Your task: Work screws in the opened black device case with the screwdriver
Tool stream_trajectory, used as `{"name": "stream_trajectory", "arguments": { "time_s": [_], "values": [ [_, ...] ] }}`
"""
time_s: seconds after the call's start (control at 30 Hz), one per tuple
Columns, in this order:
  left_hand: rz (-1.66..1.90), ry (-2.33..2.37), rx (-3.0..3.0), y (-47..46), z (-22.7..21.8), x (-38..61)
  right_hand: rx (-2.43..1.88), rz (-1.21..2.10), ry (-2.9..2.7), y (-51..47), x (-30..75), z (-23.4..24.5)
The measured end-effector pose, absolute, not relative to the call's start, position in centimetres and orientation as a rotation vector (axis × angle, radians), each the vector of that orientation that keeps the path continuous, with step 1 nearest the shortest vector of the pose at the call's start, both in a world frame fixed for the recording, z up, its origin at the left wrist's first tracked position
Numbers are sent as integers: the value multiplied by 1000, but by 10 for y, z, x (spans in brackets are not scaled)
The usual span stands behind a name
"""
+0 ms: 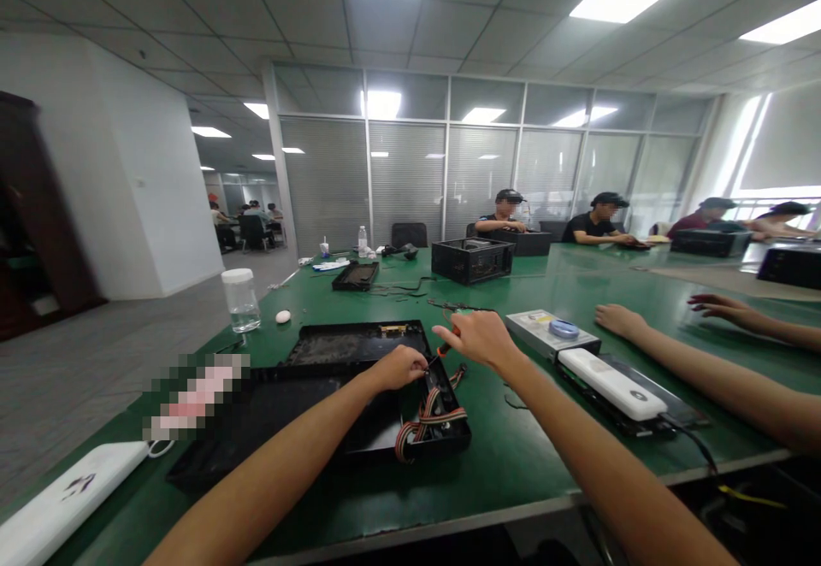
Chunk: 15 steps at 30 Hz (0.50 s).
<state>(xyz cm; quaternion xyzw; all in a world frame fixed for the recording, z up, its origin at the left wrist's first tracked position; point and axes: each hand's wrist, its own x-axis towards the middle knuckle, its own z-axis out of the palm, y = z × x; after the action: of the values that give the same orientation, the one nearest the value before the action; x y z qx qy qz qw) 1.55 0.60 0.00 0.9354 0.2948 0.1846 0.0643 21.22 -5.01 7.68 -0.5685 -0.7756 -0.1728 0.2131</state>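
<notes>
A black open case (256, 403) lies in front of me, its far panel (346, 344) reaching back across the table. My right hand (478, 337) grips a screwdriver (442, 350) with an orange-and-black handle, its shaft slanting down to the case's right side. My left hand (401, 368) is closed in a pinch beside the screwdriver's tip; what its fingertips hold is hidden. Striped red, black and white wires (427, 421) loop over the case's right corner, just below both hands.
To the right lie a grey metal box (545, 331) with a blue roll on it, a white power bank (612, 384) and a co-worker's forearms (693, 361). A clear jar (241, 301) stands left. Further back are a black computer case (471, 258) and other people seated.
</notes>
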Motion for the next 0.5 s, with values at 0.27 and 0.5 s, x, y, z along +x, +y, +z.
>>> {"name": "stream_trajectory", "arguments": {
  "time_s": [0.27, 0.5],
  "values": [
    [567, 862, 2853, 3, 2, 12, -1611, -459, -2500, -49, 179, 121],
    [548, 909, 2830, 1, 4, 12, -1602, -568, -2543, -48, 176, 124]
  ]
}}
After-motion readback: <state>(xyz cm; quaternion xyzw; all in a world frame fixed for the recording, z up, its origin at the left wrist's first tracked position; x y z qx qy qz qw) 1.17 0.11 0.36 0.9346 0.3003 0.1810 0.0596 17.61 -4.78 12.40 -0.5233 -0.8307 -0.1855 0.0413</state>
